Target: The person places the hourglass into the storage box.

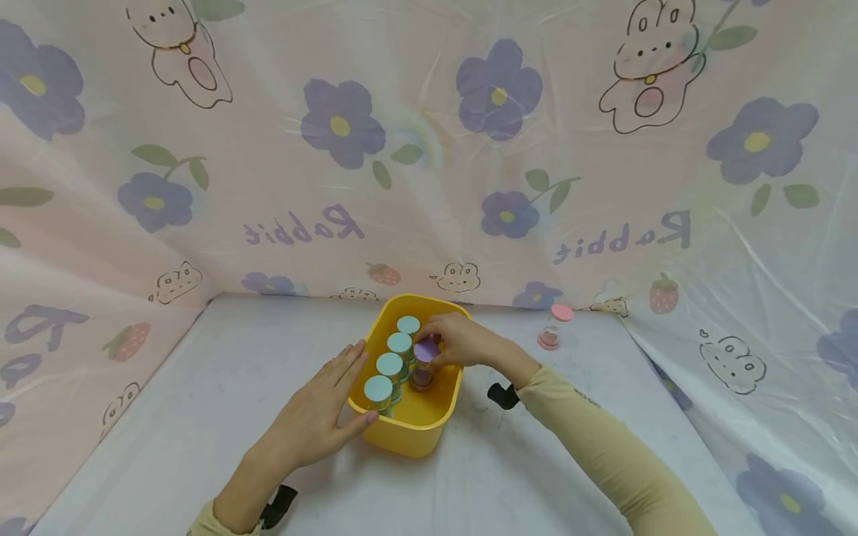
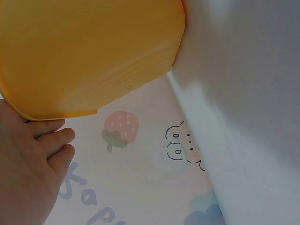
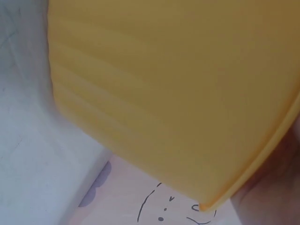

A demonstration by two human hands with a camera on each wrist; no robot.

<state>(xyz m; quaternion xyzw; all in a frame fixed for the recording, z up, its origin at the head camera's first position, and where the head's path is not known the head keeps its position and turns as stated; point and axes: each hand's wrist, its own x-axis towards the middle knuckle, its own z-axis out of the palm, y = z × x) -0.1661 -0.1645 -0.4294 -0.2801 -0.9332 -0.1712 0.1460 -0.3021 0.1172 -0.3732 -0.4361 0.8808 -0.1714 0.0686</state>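
Observation:
Inside the yellow bin (image 1: 409, 441), several sand timers with light blue caps (image 1: 389, 365) stand in a row along the left wall. My right hand (image 1: 462, 341) reaches over the bin's right rim and pinches a sand timer with a purple cap (image 1: 426, 351), upright beside that row. My left hand (image 1: 322, 406) rests on the left rim with its fingers straight, its thumb by the near corner. In the left wrist view, fingers (image 2: 56, 140) lie against the rim. The right wrist view shows mostly the bin's outer wall (image 3: 164, 93); the purple-capped timer is hidden there.
A sand timer with pink caps (image 1: 550, 336) stands on the white table (image 1: 536, 461), right of the bin and towards the back. A patterned curtain (image 1: 429, 186) with flowers and rabbits encloses the back and sides. Black straps (image 1: 503, 396) show near both wrists.

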